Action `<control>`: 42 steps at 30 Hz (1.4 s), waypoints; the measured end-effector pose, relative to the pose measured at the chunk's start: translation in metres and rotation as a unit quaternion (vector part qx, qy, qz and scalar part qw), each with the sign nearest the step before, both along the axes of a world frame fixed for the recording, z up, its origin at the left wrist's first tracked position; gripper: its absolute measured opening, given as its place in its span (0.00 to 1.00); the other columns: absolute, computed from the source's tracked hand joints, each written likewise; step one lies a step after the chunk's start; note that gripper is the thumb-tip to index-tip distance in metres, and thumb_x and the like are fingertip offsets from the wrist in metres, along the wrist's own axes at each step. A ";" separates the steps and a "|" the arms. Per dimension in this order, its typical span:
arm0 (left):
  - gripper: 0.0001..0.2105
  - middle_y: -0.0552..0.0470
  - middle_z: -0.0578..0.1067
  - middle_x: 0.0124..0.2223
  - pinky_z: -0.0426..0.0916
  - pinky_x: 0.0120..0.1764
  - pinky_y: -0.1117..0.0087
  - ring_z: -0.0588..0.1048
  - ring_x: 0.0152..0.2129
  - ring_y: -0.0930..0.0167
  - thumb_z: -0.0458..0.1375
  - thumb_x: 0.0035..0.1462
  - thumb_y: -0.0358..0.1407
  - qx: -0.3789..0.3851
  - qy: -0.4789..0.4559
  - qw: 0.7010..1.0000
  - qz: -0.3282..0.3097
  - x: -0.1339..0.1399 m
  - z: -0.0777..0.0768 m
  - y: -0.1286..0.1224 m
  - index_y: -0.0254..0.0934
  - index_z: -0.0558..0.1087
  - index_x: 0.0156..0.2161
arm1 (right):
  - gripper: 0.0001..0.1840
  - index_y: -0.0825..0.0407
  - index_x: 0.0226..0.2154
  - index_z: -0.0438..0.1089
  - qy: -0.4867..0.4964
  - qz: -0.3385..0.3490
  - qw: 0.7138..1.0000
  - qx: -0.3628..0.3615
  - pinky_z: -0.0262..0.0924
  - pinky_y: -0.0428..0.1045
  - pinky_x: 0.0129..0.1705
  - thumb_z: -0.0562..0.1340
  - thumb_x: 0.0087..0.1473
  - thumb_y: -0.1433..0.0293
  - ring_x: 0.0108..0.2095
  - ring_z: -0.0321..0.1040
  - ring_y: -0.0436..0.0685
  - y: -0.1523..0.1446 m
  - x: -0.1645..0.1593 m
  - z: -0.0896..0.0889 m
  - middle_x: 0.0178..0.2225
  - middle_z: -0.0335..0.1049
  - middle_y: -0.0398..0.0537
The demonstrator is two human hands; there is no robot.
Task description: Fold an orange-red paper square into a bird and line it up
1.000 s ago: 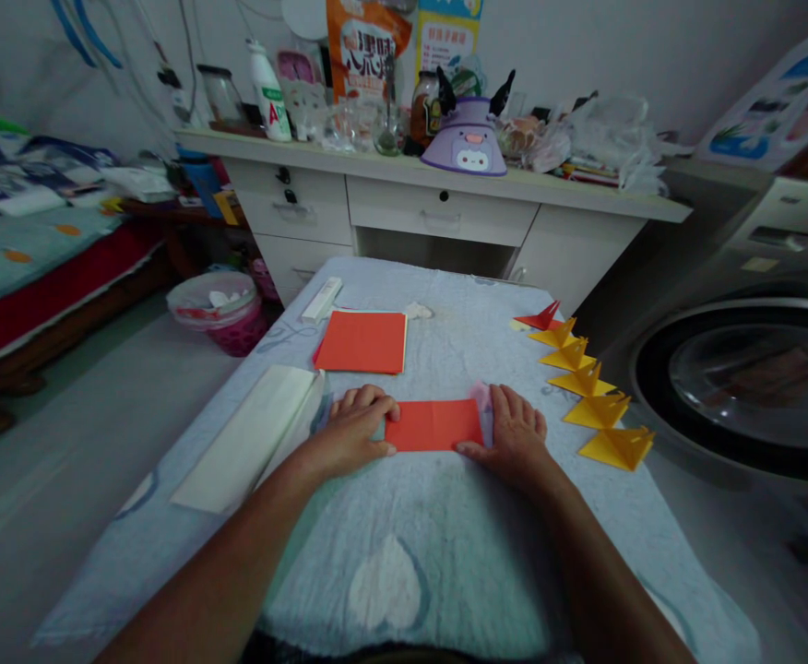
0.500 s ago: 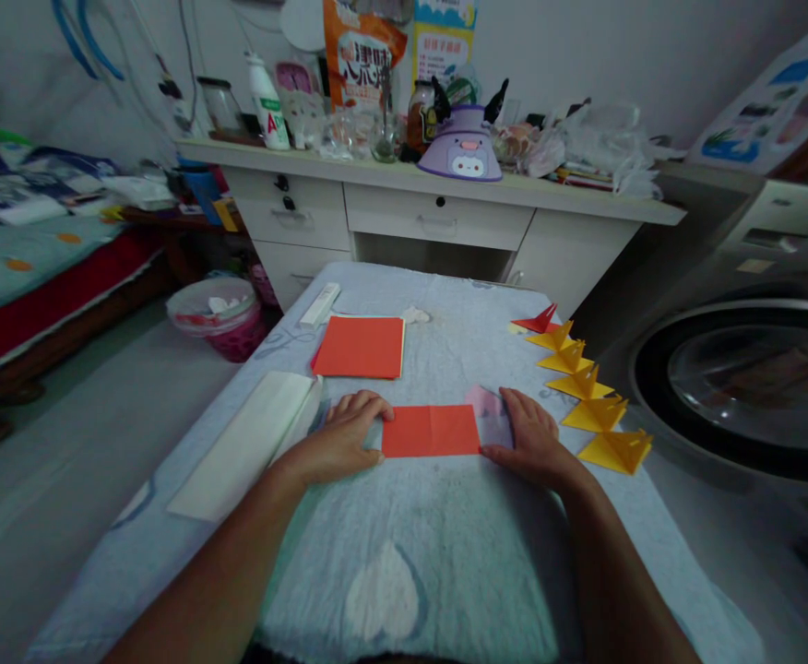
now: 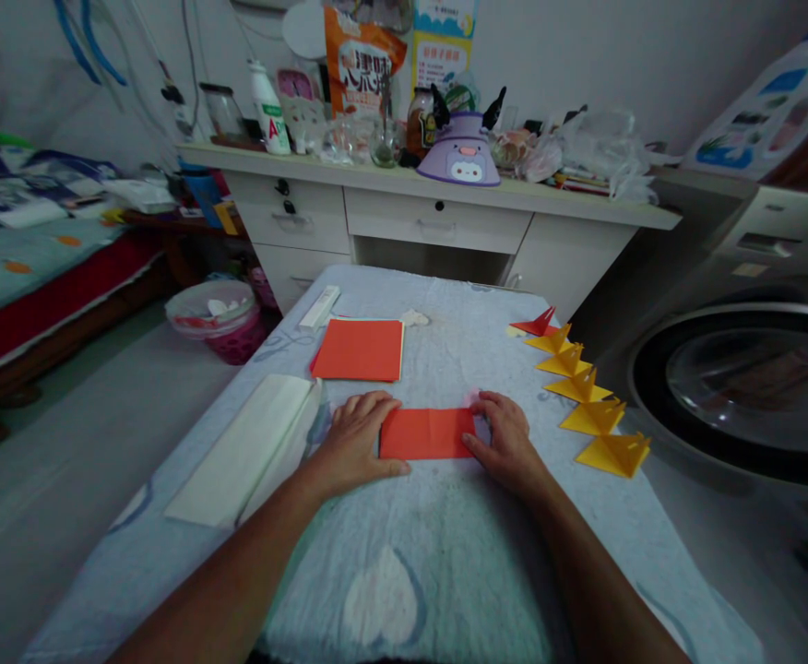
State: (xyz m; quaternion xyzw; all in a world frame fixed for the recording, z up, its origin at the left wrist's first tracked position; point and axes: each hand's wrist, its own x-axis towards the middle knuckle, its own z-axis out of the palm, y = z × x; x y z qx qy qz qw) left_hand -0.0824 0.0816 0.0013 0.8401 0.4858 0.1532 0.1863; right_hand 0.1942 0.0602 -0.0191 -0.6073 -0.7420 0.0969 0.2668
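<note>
A folded orange-red paper lies flat on the cloth-covered table, with a crease down its middle. My left hand grips its left end, fingers along the far edge and thumb by the near edge. At the right end, my right hand has its thumb on the paper and its fingers curled around the far corner. A bit of pink shows behind those fingers, mostly hidden. Beyond my left hand lies a stack of square orange-red paper.
A row of several yellow folded paper figures and a red one lines the table's right side. On the left are a folded white sheet and a small white box. A washing machine stands at right.
My right hand has moved left onto the paper's right end, covering most of the pink piece. My left thumb has slid right along the near edge.
</note>
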 end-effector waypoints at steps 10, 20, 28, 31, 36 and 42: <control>0.25 0.46 0.72 0.51 0.65 0.51 0.59 0.69 0.49 0.62 0.64 0.50 0.32 0.025 -0.167 0.985 0.029 0.010 0.001 -0.002 0.38 0.66 0.55 | 0.03 0.48 0.33 0.67 0.185 0.027 0.980 0.066 0.57 0.61 0.54 0.59 0.53 0.71 0.47 0.66 0.61 -0.004 -0.011 0.016 0.41 0.72 0.50; 0.13 0.52 0.74 0.37 0.65 0.43 0.67 0.71 0.38 0.69 0.51 0.48 0.19 0.105 -0.255 0.960 -0.050 0.008 0.013 -0.005 0.38 0.72 0.33 | 0.17 0.46 0.46 0.67 0.166 0.059 0.979 0.099 0.54 0.63 0.58 0.60 0.51 0.72 0.57 0.58 0.64 -0.006 -0.003 0.024 0.55 0.61 0.54; 0.13 0.50 0.70 0.45 0.66 0.50 0.64 0.71 0.44 0.69 0.50 0.44 0.19 0.061 -0.287 0.956 -0.028 0.012 0.017 -0.011 0.38 0.69 0.31 | 0.09 0.46 0.36 0.72 0.000 0.011 0.980 0.197 0.44 0.69 0.61 0.63 0.50 0.73 0.64 0.45 0.70 -0.007 -0.011 0.018 0.63 0.50 0.51; 0.13 0.49 0.69 0.49 0.64 0.54 0.62 0.69 0.50 0.67 0.50 0.45 0.18 0.037 -0.282 0.958 -0.021 0.016 0.015 -0.011 0.38 0.68 0.30 | 0.09 0.47 0.33 0.71 -0.023 0.001 0.979 0.204 0.41 0.71 0.61 0.64 0.46 0.74 0.65 0.42 0.73 -0.011 -0.016 0.024 0.63 0.50 0.49; 0.14 0.46 0.67 0.53 0.62 0.58 0.58 0.66 0.55 0.65 0.55 0.53 0.24 0.081 -0.270 0.959 0.007 0.018 0.009 -0.006 0.40 0.68 0.44 | 0.08 0.47 0.29 0.70 -0.044 -0.023 0.974 0.222 0.39 0.72 0.62 0.63 0.44 0.75 0.63 0.45 0.73 -0.016 -0.020 0.032 0.60 0.57 0.47; 0.22 0.45 0.68 0.55 0.60 0.58 0.53 0.66 0.54 0.60 0.59 0.56 0.30 0.266 -0.149 0.951 0.055 0.019 0.010 -0.014 0.43 0.62 0.55 | 0.05 0.47 0.29 0.67 -0.068 -0.058 0.962 0.259 0.33 0.72 0.63 0.63 0.47 0.72 0.61 0.52 0.71 -0.021 -0.027 0.031 0.53 0.67 0.49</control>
